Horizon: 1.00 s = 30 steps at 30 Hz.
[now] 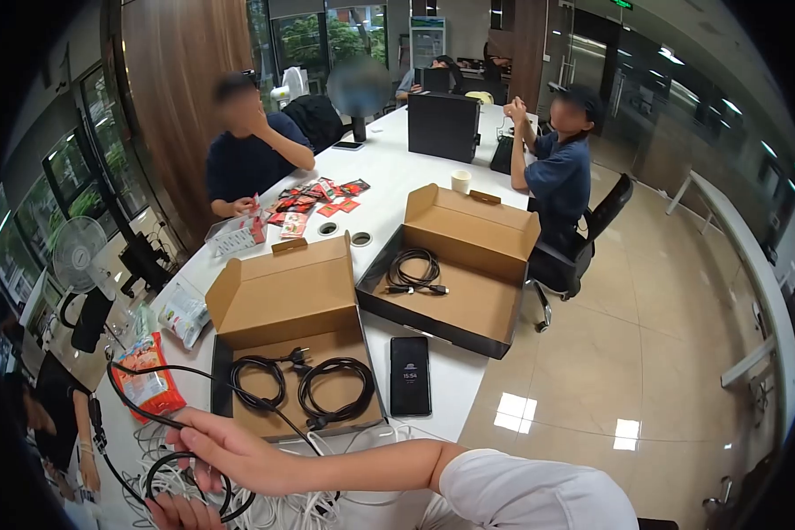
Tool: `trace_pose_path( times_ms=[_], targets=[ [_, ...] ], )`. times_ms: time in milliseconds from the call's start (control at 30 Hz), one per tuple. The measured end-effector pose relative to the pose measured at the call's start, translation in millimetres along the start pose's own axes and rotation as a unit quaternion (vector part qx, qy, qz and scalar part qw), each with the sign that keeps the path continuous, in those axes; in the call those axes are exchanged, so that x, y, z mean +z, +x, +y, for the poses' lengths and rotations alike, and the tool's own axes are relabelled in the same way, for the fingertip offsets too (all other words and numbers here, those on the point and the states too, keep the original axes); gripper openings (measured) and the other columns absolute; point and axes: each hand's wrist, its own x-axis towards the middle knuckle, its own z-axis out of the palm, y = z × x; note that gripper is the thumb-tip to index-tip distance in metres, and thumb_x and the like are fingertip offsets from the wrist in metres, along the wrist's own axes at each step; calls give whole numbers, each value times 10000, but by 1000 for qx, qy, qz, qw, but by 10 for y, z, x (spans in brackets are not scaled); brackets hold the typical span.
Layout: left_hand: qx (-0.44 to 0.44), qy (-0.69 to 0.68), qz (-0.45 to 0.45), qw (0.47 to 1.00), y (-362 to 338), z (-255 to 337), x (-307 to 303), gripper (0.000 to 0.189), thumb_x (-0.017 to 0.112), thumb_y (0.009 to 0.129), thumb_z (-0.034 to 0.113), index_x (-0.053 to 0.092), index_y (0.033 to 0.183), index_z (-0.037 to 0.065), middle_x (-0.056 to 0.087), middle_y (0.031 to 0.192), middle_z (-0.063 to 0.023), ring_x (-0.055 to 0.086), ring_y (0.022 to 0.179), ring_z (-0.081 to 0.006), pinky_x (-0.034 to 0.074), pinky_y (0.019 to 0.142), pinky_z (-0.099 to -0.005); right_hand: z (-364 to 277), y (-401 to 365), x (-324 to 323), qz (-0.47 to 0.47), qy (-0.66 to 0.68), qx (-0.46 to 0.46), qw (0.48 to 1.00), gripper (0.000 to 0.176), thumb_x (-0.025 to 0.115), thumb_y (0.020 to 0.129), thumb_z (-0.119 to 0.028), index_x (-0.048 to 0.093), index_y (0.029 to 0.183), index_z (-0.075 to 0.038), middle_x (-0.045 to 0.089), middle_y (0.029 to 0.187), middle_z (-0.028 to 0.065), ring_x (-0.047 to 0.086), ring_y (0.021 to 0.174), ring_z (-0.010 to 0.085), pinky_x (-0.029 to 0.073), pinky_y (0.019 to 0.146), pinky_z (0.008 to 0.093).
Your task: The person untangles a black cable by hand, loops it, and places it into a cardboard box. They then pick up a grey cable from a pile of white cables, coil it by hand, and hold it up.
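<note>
My right hand (225, 452) reaches in from the lower right, its fingers closed around a black cable (228, 493). Lower down, my left hand (184, 512) grips the looped part of the same cable, partly cut off by the frame edge. A stretch of cable rises to the left beside a red snack bag (147, 380). Beneath both hands lies a tangle of white cables (283, 512). Just beyond, an open cardboard box (283, 274) holds two coiled black cables (336, 391), one with a plug. A phone (410, 376) rests right of that box.
A second open box (468, 305) contains another coiled black cable (414, 269). Red packets (305, 203), tape rolls (361, 238), a paper cup (460, 181) and a black computer case (442, 125) stand farther along the white table. Several people sit around it. A fan (81, 254) is at left.
</note>
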Motion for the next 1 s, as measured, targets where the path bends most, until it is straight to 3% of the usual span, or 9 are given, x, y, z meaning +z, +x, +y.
trace_pose_path(
  times_ms=[67, 100, 200, 233, 367, 467, 767, 833, 1000],
  targets=[
    [-20, 3, 0, 1000, 11, -4, -26, 383, 459, 979, 305, 328, 667, 126, 208, 552, 25, 193, 481, -105, 192, 469, -266, -133, -48, -4, -27, -47, 30, 998, 301, 396, 1006, -266, 485, 1152, -19, 520, 762, -3, 504, 618, 38, 399, 521, 215],
    [-26, -1, -33, 999, 19, -26, -26, 358, 451, 980, 307, 362, 694, 111, 218, 553, 24, 194, 476, -104, 196, 464, -263, -90, 12, 14, -26, -148, -86, 985, 247, 418, 993, -213, 506, 1078, 1, 551, 725, 85, 539, 617, 114, 419, 560, 243],
    [-53, -27, -51, 997, -4, -20, -1, 322, 440, 981, 300, 392, 739, 93, 229, 556, 20, 202, 478, -104, 201, 464, -263, -101, -27, -18, -18, -263, -159, 951, 214, 430, 975, -158, 518, 1048, 22, 595, 779, 122, 566, 646, 241, 437, 614, 311],
    [-54, -46, -92, 993, -6, -22, 21, 286, 427, 983, 285, 405, 785, 79, 235, 560, 18, 200, 477, -104, 202, 465, -261, -80, -8, -9, -16, -243, -201, 949, 203, 435, 963, -122, 523, 1054, 36, 554, 725, 204, 548, 635, 334, 410, 568, 336],
    [-68, -81, -124, 987, -15, 3, 15, 263, 428, 987, 262, 400, 807, 73, 241, 580, 17, 186, 482, -96, 199, 467, -254, -33, -9, -9, -40, -262, -198, 944, 230, 487, 931, -107, 530, 1089, 54, 595, 802, 221, 589, 707, 353, 446, 623, 359],
    [-41, -23, -43, 998, -50, 25, 84, 246, 445, 985, 234, 390, 804, 77, 232, 590, 21, 184, 490, -88, 197, 464, -245, -20, -6, -21, -80, -301, -219, 925, 251, 516, 906, -85, 540, 1109, 60, 613, 854, 230, 605, 753, 371, 466, 656, 379],
    [144, 191, 103, 965, -36, -88, 215, 127, 491, 961, 130, 426, 878, 58, 252, 573, 35, 192, 447, -67, 197, 405, -230, -115, -70, 30, -106, -339, -207, 912, 249, 531, 882, -50, 539, 1108, 52, 611, 861, 234, 597, 776, 390, 469, 660, 407],
    [188, 252, 211, 926, 13, -123, 284, 111, 505, 951, 118, 445, 893, 44, 272, 567, 29, 209, 434, -64, 183, 388, -230, -32, -64, 66, -83, -333, -240, 908, 219, 519, 879, -66, 530, 1074, 34, 588, 803, 243, 582, 770, 415, 450, 644, 436],
    [359, 292, 162, 871, 76, -208, 91, 88, 525, 922, 84, 470, 918, 15, 316, 565, 18, 240, 428, -64, 178, 383, -232, 109, -74, 121, -34, -277, -275, 920, 188, 469, 917, -52, 517, 1082, 24, 578, 756, 196, 584, 695, 360, 450, 600, 378]
  ],
)
